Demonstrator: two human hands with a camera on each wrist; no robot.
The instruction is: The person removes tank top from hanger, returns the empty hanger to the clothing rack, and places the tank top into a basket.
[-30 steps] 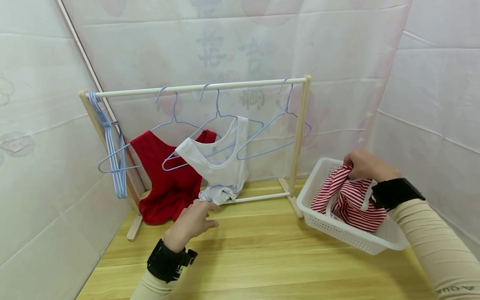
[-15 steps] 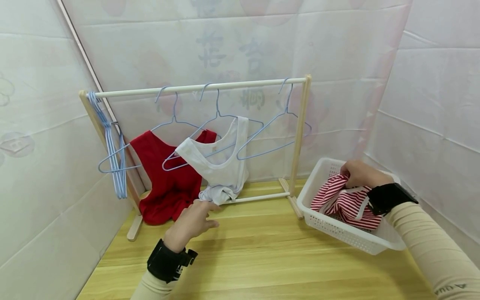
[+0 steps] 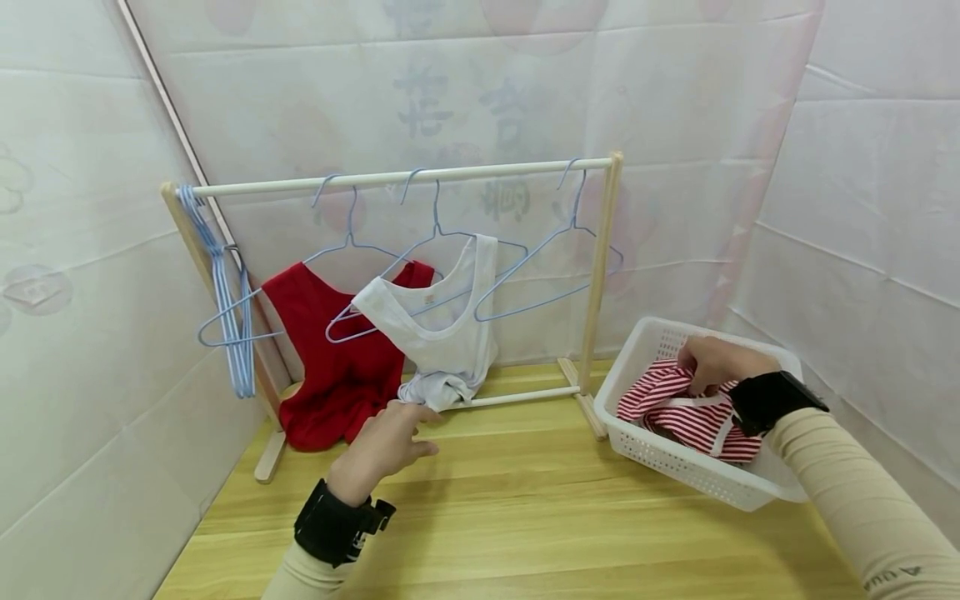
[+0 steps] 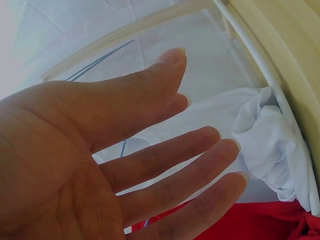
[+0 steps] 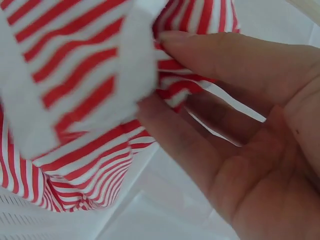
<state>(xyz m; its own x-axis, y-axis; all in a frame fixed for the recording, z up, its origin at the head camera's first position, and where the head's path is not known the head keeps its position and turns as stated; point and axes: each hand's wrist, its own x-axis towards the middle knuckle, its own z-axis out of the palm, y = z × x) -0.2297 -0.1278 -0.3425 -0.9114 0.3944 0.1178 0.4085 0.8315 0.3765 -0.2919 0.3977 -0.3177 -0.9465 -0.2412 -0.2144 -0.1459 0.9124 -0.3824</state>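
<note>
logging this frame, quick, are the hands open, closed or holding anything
Left hand: open, holding nothing.
Right hand: fingers at the red-and-white striped garment; whether they grip it cannot be told.

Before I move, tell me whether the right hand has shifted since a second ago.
Yes: against the rack in the head view, the right hand is lower and slightly further left.

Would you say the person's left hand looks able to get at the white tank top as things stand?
Probably yes: the left hand holds nothing and appears close to the lower end of the white tank top, with nothing visible in between.
</note>
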